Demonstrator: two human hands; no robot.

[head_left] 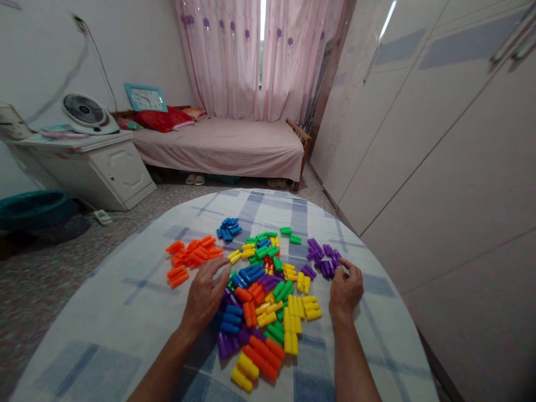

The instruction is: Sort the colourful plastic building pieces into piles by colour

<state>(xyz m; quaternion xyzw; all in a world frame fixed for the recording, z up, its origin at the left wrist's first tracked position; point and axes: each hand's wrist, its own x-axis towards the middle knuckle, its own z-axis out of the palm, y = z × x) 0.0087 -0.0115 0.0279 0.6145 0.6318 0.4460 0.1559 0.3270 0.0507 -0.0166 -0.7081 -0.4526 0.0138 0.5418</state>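
Forearms (355,360) stretch forward, one down each flank of the mixed pile (268,308)! Left hand (205,293) sits at the pile's left edge, back upward, thumb spread away from the fingers, tips pointing at yellow blocks (235,256); contact is hard to call. Over to the right of the pile, the right hand (347,287) has its fingers bent, tips right at the purple blocks (324,259), though whether it pinches one, I cannot tell. Smooth, shiny, plastic-looking stuff, these blocks: short rounded tubes joined side by side. The pile tangles yellow, green, orange, blue and purple together. Left of it, a heap of orange blocks (196,252); beyond it, a small blue cluster (229,229) and two green blocks (290,235). Beneath everything, the worktop (125,324) wears white cloth with blue checks, its far edge curving round.
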